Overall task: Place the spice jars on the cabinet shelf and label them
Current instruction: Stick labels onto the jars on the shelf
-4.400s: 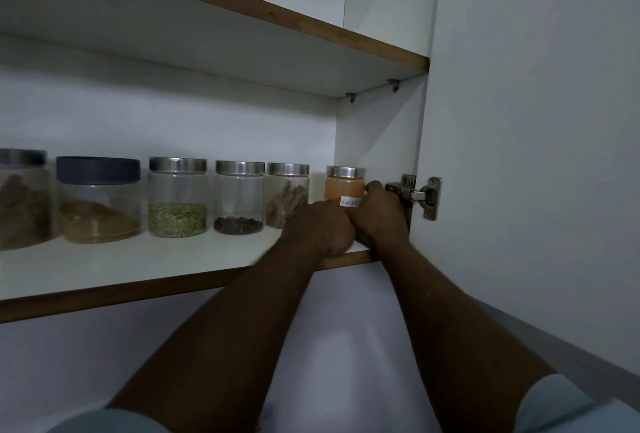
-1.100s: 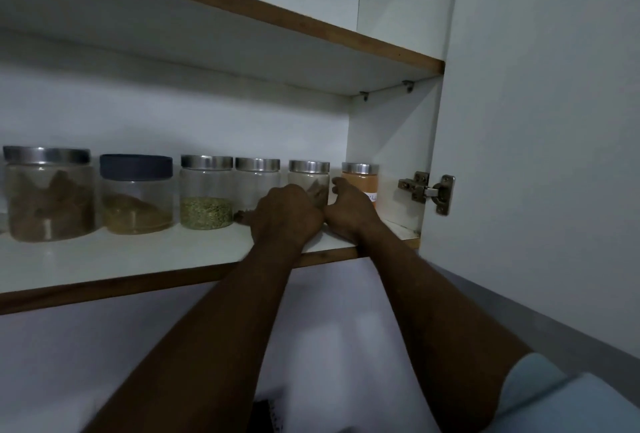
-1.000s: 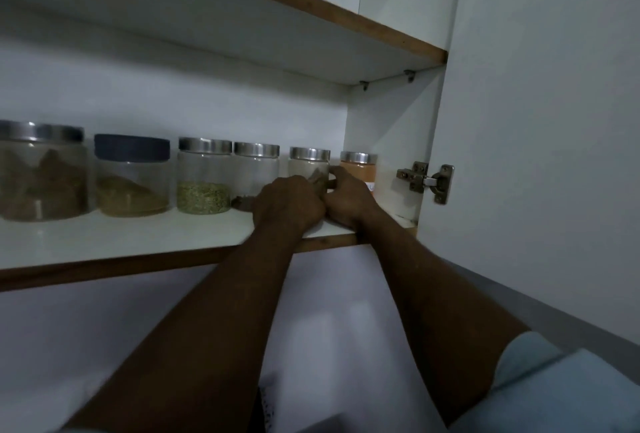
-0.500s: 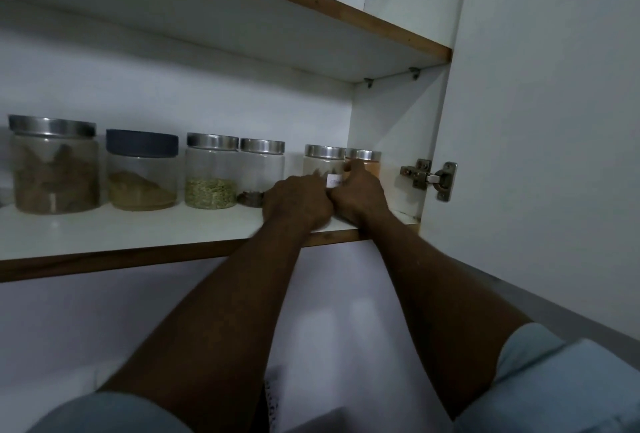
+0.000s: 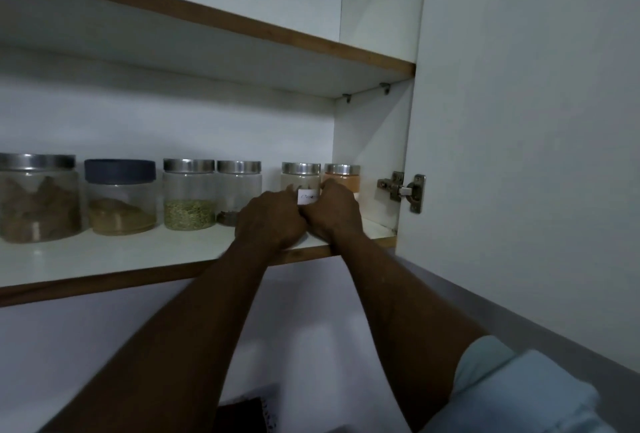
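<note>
We're sticking the label (image 5: 307, 196) on the second jar (image 5: 300, 174) from the right, which sits on the shelf (image 5: 104, 256) just beside the orange jar (image 5: 343, 180). Our left hand (image 5: 270, 221) and right hand (image 5: 330, 213) are both curled, each pinching an edge of the label against the glass. Tip: keep it level, smooth from the middle outward, and press gently so the jar doesn't slide back or bump its neighbour.

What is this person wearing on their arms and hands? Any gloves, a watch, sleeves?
The left hand and right hand are bare: no gloves, and no ring or watch shows. Both forearms are uncovered. A pale blue sleeve covers the right upper arm; no sleeve shows on the left arm in this view.
</note>
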The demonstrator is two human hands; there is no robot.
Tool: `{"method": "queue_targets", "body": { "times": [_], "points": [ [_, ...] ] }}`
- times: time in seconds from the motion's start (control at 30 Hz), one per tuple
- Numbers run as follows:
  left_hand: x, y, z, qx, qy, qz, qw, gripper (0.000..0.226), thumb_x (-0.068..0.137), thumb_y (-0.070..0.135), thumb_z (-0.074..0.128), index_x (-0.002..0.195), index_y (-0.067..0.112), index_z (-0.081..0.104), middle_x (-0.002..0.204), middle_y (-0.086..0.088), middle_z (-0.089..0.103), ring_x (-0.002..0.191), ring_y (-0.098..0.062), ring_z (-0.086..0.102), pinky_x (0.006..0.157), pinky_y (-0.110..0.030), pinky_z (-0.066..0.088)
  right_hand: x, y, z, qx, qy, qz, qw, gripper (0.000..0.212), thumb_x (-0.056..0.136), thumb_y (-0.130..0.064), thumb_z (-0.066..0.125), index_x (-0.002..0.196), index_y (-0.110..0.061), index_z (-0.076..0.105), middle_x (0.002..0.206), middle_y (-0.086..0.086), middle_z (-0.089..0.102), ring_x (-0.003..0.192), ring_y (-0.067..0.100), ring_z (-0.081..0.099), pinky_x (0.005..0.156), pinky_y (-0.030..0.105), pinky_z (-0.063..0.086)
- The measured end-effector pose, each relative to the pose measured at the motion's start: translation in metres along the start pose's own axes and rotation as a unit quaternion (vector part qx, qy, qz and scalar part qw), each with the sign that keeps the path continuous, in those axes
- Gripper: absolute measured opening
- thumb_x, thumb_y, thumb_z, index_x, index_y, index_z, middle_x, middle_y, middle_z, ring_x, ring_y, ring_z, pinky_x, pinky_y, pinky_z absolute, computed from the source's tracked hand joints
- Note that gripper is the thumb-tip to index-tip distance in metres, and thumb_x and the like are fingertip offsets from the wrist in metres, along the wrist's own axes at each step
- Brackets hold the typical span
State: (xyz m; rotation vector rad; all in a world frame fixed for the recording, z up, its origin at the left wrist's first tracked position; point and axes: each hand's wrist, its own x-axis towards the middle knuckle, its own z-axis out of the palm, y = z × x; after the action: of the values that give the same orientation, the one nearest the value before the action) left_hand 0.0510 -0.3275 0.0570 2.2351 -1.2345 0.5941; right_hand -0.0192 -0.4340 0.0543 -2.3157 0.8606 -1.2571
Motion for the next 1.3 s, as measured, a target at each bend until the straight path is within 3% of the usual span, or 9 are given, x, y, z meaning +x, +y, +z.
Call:
{"method": "queue_targets", "body": {
  "times": [0.13,0.23,0.33,0.57,0.73,0.87,1.03,1.17,1.3],
  "points": [
    [0.004,-0.004,0.004,0.017,-0.022,-0.001,1.0,0.031,0.085,0.042,0.064,0.108,0.022,0.069,0.096,-0.002,0.072,0.085,-0.023,0.067,0.066,-0.031,0.048,0.001,0.002,0.001,-0.006,-0.016,0.0,1.0,0.046,0.077,-0.035,0.076,0.113,-0.009,0.062,0.11,0.008,0.068,0.1,0.024,0.064,0.072,0.029,0.043],
    [0.005,-0.006,0.006,0.037,-0.045,0.018,0.998,0.041,0.086,0.041,0.064,0.121,0.02,0.063,0.105,-0.004,0.071,0.093,-0.026,0.067,0.075,-0.035,0.053,0.0,0.002,0.002,-0.012,-0.02,0.005,1.0,0.044,0.078,-0.032,0.075,0.113,-0.009,0.063,0.111,0.009,0.069,0.101,0.026,0.066,0.072,0.028,0.044],
    [0.006,-0.006,0.007,0.047,-0.063,0.004,0.997,0.051,0.092,0.046,0.058,0.135,0.019,0.052,0.119,-0.007,0.069,0.104,-0.029,0.066,0.08,-0.036,0.05,-0.001,0.002,0.001,-0.003,-0.018,0.004,1.0,0.043,0.08,-0.033,0.074,0.114,-0.008,0.064,0.111,0.011,0.07,0.101,0.027,0.066,0.076,0.031,0.049],
    [0.01,-0.007,0.008,0.055,-0.095,-0.012,0.994,0.056,0.097,0.049,0.05,0.141,0.015,0.047,0.127,-0.012,0.066,0.111,-0.032,0.064,0.093,-0.041,0.052,0.0,0.002,0.0,0.008,-0.019,-0.002,1.0,0.046,0.082,-0.039,0.073,0.114,-0.008,0.064,0.112,0.012,0.069,0.103,0.029,0.066,0.081,0.035,0.053],
    [0.013,-0.005,0.01,0.043,-0.126,-0.054,0.99,0.079,0.093,0.067,0.044,0.156,0.022,0.03,0.144,-0.011,0.056,0.129,-0.033,0.055,0.106,-0.045,0.044,-0.002,0.001,-0.002,0.012,-0.027,-0.005,1.0,0.047,0.084,-0.042,0.072,0.115,-0.008,0.064,0.114,0.012,0.07,0.103,0.028,0.065,0.081,0.034,0.051],
    [0.014,-0.004,0.012,0.035,-0.125,-0.073,0.989,0.084,0.089,0.073,0.043,0.155,0.023,0.031,0.146,-0.01,0.054,0.131,-0.034,0.053,0.106,-0.046,0.042,-0.003,0.0,-0.002,0.014,-0.019,-0.001,1.0,0.048,0.081,-0.042,0.073,0.114,-0.01,0.063,0.115,0.01,0.069,0.105,0.027,0.065,0.077,0.03,0.046],
    [0.013,-0.008,0.011,-0.004,-0.09,-0.037,0.995,0.076,0.087,0.07,0.052,0.146,0.023,0.046,0.133,-0.008,0.064,0.116,-0.03,0.063,0.1,-0.044,0.05,-0.003,0.0,-0.003,0.014,-0.016,0.006,1.0,0.049,0.078,-0.036,0.076,0.117,-0.011,0.061,0.114,0.008,0.069,0.105,0.025,0.065,0.081,0.033,0.051],
    [0.013,-0.006,0.01,0.014,-0.103,-0.052,0.993,0.079,0.088,0.073,0.048,0.15,0.025,0.041,0.14,-0.009,0.059,0.124,-0.032,0.058,0.102,-0.043,0.047,-0.003,-0.001,-0.003,0.02,-0.023,-0.003,1.0,0.047,0.082,-0.038,0.075,0.116,-0.01,0.06,0.115,0.01,0.068,0.104,0.026,0.064,0.077,0.03,0.044],
    [0.016,-0.006,0.012,0.023,-0.12,-0.057,0.991,0.081,0.088,0.073,0.048,0.151,0.023,0.038,0.143,-0.009,0.057,0.127,-0.033,0.056,0.105,-0.045,0.045,-0.003,-0.001,-0.004,0.033,-0.024,-0.002,0.999,0.053,0.08,-0.041,0.075,0.12,-0.012,0.057,0.117,0.009,0.068,0.106,0.026,0.064,0.08,0.032,0.048]
  ]
}}
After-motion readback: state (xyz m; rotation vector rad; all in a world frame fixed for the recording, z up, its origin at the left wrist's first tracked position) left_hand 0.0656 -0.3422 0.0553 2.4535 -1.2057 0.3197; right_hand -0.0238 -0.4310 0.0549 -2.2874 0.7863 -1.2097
